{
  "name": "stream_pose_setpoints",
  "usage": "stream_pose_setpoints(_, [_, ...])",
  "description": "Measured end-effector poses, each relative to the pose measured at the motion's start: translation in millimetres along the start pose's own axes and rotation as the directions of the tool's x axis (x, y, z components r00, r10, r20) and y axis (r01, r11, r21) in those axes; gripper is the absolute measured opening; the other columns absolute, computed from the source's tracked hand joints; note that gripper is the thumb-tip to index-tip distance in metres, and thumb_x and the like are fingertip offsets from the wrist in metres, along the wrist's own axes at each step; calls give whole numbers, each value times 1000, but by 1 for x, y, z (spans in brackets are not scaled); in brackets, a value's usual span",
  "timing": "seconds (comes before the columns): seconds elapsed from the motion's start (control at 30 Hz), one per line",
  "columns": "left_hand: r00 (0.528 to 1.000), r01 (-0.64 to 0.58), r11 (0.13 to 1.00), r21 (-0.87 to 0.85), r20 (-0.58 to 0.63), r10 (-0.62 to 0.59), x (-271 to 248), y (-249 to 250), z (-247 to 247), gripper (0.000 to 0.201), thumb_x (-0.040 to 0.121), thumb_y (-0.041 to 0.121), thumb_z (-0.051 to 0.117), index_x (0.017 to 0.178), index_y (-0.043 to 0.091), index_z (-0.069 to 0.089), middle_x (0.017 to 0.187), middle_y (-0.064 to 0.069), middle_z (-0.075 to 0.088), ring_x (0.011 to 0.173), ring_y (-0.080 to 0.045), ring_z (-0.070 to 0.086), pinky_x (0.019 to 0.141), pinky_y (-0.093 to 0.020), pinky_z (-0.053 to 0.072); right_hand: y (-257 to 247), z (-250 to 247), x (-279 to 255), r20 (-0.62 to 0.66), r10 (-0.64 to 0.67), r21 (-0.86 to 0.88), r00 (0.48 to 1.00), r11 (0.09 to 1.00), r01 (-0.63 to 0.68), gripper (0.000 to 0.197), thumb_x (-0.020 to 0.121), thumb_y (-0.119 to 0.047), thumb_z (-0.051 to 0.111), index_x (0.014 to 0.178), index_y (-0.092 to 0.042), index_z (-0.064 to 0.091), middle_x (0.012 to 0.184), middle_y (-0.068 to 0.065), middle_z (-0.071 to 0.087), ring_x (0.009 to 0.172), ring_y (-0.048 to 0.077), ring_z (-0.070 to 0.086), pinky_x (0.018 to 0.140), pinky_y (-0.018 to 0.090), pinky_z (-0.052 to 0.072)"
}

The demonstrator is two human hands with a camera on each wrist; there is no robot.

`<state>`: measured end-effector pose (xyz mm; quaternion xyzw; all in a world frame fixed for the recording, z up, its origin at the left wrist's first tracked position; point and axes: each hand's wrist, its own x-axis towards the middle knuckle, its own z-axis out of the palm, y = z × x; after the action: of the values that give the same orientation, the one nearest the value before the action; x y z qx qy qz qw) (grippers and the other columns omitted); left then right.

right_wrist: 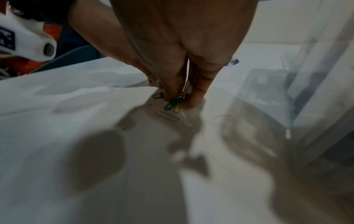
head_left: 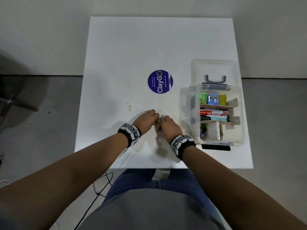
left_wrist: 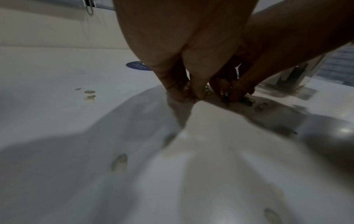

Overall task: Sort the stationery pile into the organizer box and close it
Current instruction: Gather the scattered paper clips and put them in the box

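Observation:
A clear organizer box (head_left: 239, 117) stands open at the table's right, its lid (head_left: 214, 68) lying behind it. It holds erasers and a sharpener at the back, markers (head_left: 214, 112) in the middle, clips at the front. Both hands meet just left of the box, fingertips down on the table. My right hand (right_wrist: 180, 98) pinches green and yellow paper clips (right_wrist: 173, 104). My left hand (left_wrist: 189, 95) pinches a few thin metal clips (left_wrist: 207, 90). A few loose clips (left_wrist: 249, 101) lie by the fingers.
A round blue sticker (head_left: 160, 81) sits mid-table beyond the hands. Small stains (head_left: 129, 106) mark the white tabletop (head_left: 124, 55). The table's near edge is just behind my wrists; a black cable (head_left: 99, 188) hangs below it.

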<state>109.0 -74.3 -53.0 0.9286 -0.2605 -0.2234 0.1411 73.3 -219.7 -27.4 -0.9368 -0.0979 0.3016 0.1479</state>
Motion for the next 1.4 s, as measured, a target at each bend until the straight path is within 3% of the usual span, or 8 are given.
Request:
stream_pose_setpoints(0.43, [991, 134, 986, -98, 20, -132, 3, -6, -22, 13, 89, -3, 50, 99, 2, 56, 99, -14, 58, 85, -31, 59, 75, -42, 49, -3, -27, -5, 73, -36, -258, 997, 965, 54, 42, 86, -6, 54, 127, -6, 45, 121, 13, 53, 110, 32, 55, 78, 40, 46])
stream_pose_setpoints(0.67, [967, 77, 890, -449, -184, -177, -1, 38, -76, 2, 92, 12, 58, 92, 10, 59, 87, -1, 61, 79, -18, 60, 72, -31, 51, 20, -72, -38, -255, 63, 138, 965, 990, -28, 5, 88, -8, 52, 88, -12, 54, 82, 8, 64, 76, 29, 62, 61, 35, 50])
stream_pose_setpoints(0.8, [971, -69, 820, -568, -227, -76, 5, 110, -106, 3, 92, 15, 60, 94, 12, 60, 84, 3, 62, 76, -13, 62, 69, -20, 49, 70, -107, -84, -368, 247, 457, 897, 888, -57, 11, 82, -3, 60, 77, -12, 55, 71, 6, 64, 64, 26, 62, 52, 33, 52])
stream_pose_setpoints(0.87, [975, -135, 798, -587, -224, 0, 15, 147, -108, 5, 91, 15, 62, 94, 11, 61, 86, 2, 63, 76, -11, 62, 69, -18, 48, 97, -117, -109, -395, 329, 500, 858, 860, -100, 11, 83, -5, 62, 79, -13, 55, 71, 4, 64, 61, 23, 64, 47, 24, 48])
stream_pose_setpoints(1.0, [977, -206, 800, -564, -169, 133, 41, 208, -92, 7, 90, 12, 64, 95, 7, 62, 93, -5, 65, 79, -14, 61, 72, -24, 50, 143, -115, -137, -397, 443, 483, 804, 846, -227, 17, 80, -13, 66, 77, -22, 53, 68, 0, 65, 62, 23, 64, 60, 38, 55])
stream_pose_setpoints(1.13, [979, -204, 819, -536, -112, 171, 60, 243, -73, 7, 89, 10, 65, 93, 4, 64, 88, -6, 65, 76, -17, 61, 67, -22, 47, 171, -104, -147, -316, 475, 471, 821, 830, -299, 24, 78, -12, 64, 70, -29, 50, 72, 3, 68, 67, 29, 67, 66, 43, 58])
stream_pose_setpoints(1.3, [977, -199, 866, -460, -18, 214, 65, 252, -60, 14, 93, 6, 56, 105, 1, 61, 101, -11, 66, 89, -22, 60, 72, -24, 43, 177, -109, -152, -251, 536, 365, 806, 824, -434, 24, 83, -7, 52, 97, -23, 63, 94, 8, 70, 87, 31, 64, 74, 35, 54])
stream_pose_setpoints(1.4, [985, -169, 848, -502, -106, 134, 61, 230, -65, 14, 94, 12, 57, 106, 10, 64, 109, -3, 67, 92, -13, 61, 76, -15, 44, 163, -118, -151, -315, 509, 341, 801, 848, -405, 20, 88, -11, 56, 107, -17, 61, 97, 8, 69, 88, 30, 63, 73, 34, 51])
